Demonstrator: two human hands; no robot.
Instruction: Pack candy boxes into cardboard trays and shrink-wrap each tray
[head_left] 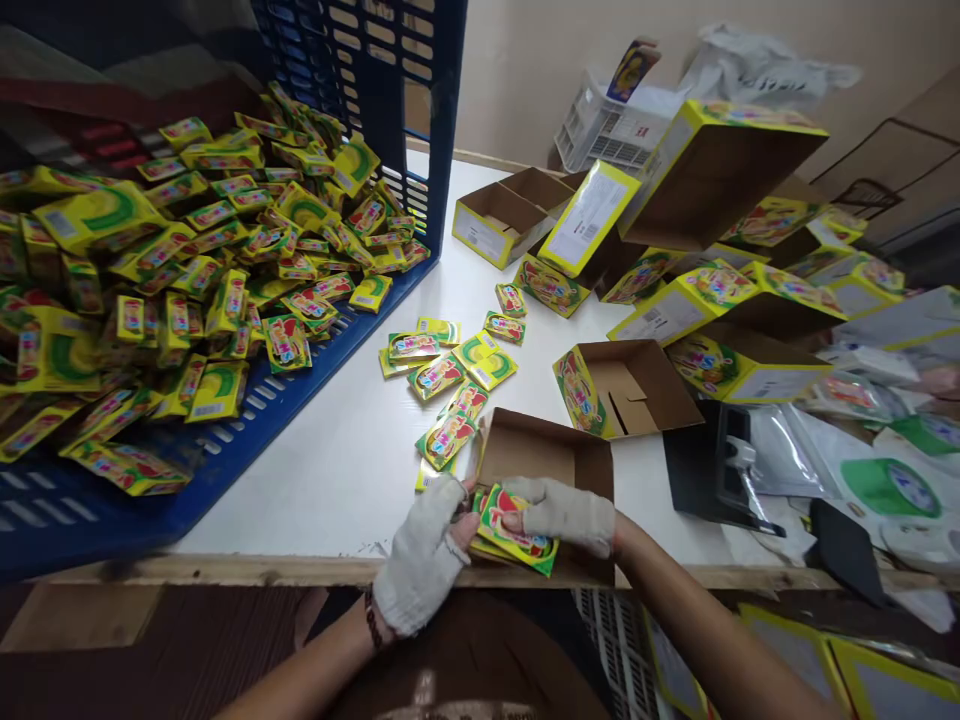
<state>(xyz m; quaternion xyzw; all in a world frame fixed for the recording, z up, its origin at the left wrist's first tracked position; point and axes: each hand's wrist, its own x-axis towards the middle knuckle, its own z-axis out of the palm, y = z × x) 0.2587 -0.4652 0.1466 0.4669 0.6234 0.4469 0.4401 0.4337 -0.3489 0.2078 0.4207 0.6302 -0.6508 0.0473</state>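
Observation:
My left hand, in a pale fingerless glove with a dark beaded bracelet at the wrist, is closed on the left end of a small stack of flat yellow-green cartons. My right hand, gloved alike, grips the same stack from above, its thumb lying across the top carton's red print. Both hands are over the near part of an open brown cardboard box, close to the table's front edge. Just left of this box, several loose small cartons lie on the white table.
A tilted blue plastic crate on the left holds a heap of small cartons. Several yellow display boxes stand and lean at the right. Behind them is a white basket. Tape rolls and a black tray lie far right.

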